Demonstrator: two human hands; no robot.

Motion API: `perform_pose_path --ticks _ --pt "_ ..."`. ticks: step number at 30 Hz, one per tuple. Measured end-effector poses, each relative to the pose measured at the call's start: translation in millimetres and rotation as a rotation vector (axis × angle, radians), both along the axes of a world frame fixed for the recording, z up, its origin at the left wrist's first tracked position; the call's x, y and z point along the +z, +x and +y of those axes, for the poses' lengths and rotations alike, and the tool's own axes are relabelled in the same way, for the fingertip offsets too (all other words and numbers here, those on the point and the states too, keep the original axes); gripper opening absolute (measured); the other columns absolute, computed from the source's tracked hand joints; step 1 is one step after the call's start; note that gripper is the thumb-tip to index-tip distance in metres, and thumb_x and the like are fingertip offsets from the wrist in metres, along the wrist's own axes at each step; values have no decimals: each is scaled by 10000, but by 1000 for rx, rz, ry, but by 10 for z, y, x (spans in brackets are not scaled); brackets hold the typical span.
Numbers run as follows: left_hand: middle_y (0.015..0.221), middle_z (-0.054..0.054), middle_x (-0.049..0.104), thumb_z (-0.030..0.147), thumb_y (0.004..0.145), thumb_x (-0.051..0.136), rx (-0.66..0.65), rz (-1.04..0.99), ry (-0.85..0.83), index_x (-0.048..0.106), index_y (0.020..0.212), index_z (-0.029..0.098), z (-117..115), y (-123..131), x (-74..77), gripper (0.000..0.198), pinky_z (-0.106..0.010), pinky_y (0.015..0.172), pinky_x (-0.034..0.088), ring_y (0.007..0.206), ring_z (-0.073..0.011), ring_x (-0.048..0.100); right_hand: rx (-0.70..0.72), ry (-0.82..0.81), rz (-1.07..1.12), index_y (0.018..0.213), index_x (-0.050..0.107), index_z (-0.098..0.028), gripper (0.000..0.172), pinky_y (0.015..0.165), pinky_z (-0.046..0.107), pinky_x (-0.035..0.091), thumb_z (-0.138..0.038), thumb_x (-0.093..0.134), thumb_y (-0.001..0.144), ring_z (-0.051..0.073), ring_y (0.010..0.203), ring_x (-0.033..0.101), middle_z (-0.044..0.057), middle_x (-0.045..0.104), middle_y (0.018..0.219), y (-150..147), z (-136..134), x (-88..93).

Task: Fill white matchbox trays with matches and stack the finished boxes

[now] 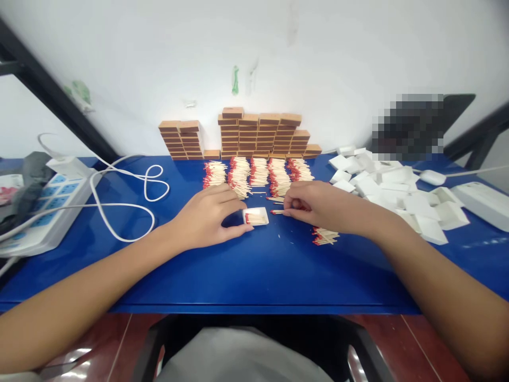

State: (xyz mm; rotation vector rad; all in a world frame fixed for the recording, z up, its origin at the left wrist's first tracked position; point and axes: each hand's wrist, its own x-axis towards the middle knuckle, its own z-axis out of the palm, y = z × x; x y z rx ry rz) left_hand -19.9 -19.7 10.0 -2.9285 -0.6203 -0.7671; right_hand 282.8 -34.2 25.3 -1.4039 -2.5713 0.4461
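A small white matchbox tray [264, 212] lies on the blue table, partly filled with red-tipped matches [255, 219]. My left hand [212, 216] grips its left end between thumb and fingers. Just right of the tray, my right hand [308, 204] pinches a match [277, 211], its red head pointing left toward the tray. Several heaps of matches [259, 172] run in a row behind both hands. A smaller bunch of matches [325, 236] lies under my right wrist. One loose match [258, 193] rests behind the tray.
Brown matchbox sleeves [248, 132] stand stacked against the wall. To the right is a pile of white empty trays [397, 185], near a white adapter [483, 201]. At left are a power strip [51, 207] and looping white cables [119, 239]. The table's front edge [254, 309] is close to me.
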Motion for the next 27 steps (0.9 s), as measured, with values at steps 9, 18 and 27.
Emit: perform_pose_path --ticks 9,18,27 --pt "936 -70 759 416 998 747 13 -1 -4 759 1039 149 1 9 -3 270 -357 828 542 877 -220 691 -37 -41 -38 818 701 -218 101 652 313 415 -238 659 907 183 718 591 39 707 811 -11 -22 55" --pt "952 -74 769 449 1003 732 25 21 -29 755 1043 169 -2 1 -9 284 -361 839 545 889 -222 697 -27 -52 -36 770 696 -230 116 624 307 414 -214 657 878 176 684 591 25 707 766 14 -29 74" --pt "946 -77 768 434 1000 737 26 11 -43 761 1038 164 3 1 0 274 -373 848 553 894 -229 700 -38 -93 -60 791 760 -235 113 624 309 425 -220 685 875 189 689 631 32 743 776 26 -23 75"
